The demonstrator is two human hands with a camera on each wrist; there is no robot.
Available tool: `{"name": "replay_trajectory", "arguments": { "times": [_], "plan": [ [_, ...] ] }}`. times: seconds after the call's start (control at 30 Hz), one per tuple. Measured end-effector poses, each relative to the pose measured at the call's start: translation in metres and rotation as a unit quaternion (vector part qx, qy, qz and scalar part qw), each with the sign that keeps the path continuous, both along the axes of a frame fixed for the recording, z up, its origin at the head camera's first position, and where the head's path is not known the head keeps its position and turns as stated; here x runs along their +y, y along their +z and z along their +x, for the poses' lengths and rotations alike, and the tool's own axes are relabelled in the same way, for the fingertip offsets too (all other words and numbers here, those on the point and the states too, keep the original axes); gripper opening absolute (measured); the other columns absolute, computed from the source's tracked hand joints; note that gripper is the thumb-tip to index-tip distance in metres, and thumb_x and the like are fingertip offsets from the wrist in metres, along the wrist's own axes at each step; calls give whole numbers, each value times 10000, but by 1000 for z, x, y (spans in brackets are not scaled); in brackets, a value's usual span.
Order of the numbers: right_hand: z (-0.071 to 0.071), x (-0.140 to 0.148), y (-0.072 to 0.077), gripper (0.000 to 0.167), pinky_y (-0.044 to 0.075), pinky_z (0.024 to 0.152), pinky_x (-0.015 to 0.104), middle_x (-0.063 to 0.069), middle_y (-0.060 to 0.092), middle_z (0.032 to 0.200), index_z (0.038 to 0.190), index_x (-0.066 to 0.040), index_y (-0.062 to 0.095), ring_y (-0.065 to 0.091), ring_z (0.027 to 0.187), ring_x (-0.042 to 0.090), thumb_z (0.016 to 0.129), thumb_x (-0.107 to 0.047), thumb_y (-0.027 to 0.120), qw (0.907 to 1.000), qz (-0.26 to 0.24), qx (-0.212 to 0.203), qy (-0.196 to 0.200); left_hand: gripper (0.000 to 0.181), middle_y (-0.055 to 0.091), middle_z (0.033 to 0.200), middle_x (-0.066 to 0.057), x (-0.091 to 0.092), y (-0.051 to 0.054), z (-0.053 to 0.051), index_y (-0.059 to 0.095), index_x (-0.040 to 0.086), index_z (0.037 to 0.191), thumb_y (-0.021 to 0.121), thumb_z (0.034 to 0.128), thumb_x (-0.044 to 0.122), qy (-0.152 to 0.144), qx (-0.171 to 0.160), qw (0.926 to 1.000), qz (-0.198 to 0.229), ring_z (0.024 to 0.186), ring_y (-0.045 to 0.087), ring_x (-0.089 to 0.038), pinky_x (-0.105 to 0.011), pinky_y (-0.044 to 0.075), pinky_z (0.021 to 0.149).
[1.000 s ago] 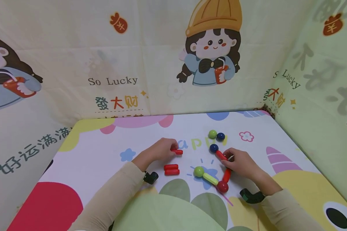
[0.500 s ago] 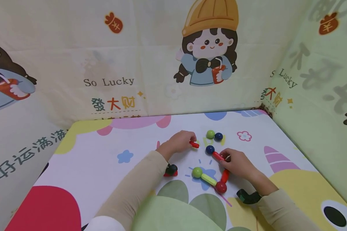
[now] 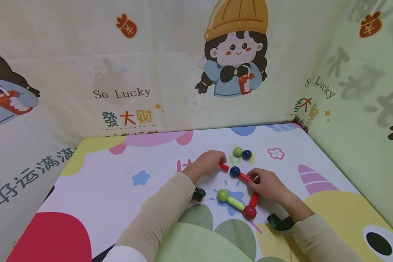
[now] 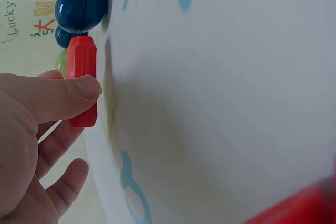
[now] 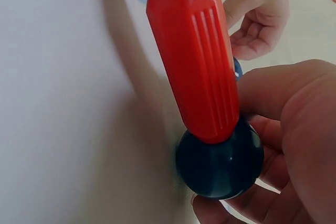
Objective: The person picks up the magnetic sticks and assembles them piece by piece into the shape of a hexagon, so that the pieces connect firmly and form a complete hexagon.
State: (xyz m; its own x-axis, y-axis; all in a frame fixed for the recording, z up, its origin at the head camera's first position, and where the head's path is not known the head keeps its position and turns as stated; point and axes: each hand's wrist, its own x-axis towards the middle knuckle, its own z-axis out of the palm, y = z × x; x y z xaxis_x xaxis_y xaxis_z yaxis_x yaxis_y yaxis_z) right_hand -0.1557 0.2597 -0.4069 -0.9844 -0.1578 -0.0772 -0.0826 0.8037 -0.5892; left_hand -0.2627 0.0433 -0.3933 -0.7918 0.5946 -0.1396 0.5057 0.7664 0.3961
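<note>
Between thumb and fingers my left hand point(image 3: 209, 162) pinches a red stick point(image 3: 224, 166); in the left wrist view its far end is close to a dark blue ball point(image 4: 81, 7). My right hand point(image 3: 269, 185) grips the linked chain at a dark ball point(image 5: 219, 158), mostly hidden from the head view. From that ball one red stick point(image 3: 245, 177) runs to the blue ball point(image 3: 235, 171), and another red stick point(image 5: 194, 56) runs to a red ball point(image 3: 250, 211). A light green stick point(image 3: 235, 203) joins the red ball to a green ball point(image 3: 222, 195).
A loose green ball point(image 3: 237, 151) and a dark blue ball point(image 3: 247, 154) lie side by side behind the chain. Red sticks point(image 4: 299, 208) lie near my left wrist, mostly covered by the wrist camera point(image 3: 199, 194) in the head view. A printed cloth wall point(image 3: 177, 72) stands behind the table.
My left hand has carried its red stick rightward, close to the blue ball. My right hand keeps its grip, and the blue end of the chain has shifted slightly.
</note>
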Motion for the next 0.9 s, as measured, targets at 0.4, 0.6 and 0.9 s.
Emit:
{"name": "replay_trajectory", "arguments": {
  "times": [0.4, 0.6, 0.9],
  "plan": [
    [-1, 1, -1, 301, 558, 739, 331, 63, 645, 990, 1175, -18, 645, 574, 866, 208, 895, -107, 713, 9999, -29, 87, 79, 198, 619, 1027, 25, 5, 1, 4, 672, 156, 1149, 687, 956, 113, -53, 52, 9999, -94, 981, 534, -145, -245, 480, 893],
    [0, 0, -1, 292, 565, 748, 342, 63, 648, 992, 1168, -12, 647, 582, 871, 208, 896, -94, 716, 9999, -76, 107, 80, 237, 627, 1068, 15, 5, 1, 5, 657, 137, 1198, 656, 967, 86, -134, 125, 9998, -66, 1011, 539, -157, -256, 469, 949],
    [1, 1, -2, 294, 559, 745, 337, 57, 649, 980, 1165, -11, 645, 581, 860, 200, 897, -104, 720, 9999, -30, 131, 82, 288, 633, 1123, -2, -12, 11, 2, 641, 107, 1228, 664, 945, 65, -116, 203, 9996, 179, 1041, 561, -157, -265, 471, 957]
  ]
}}
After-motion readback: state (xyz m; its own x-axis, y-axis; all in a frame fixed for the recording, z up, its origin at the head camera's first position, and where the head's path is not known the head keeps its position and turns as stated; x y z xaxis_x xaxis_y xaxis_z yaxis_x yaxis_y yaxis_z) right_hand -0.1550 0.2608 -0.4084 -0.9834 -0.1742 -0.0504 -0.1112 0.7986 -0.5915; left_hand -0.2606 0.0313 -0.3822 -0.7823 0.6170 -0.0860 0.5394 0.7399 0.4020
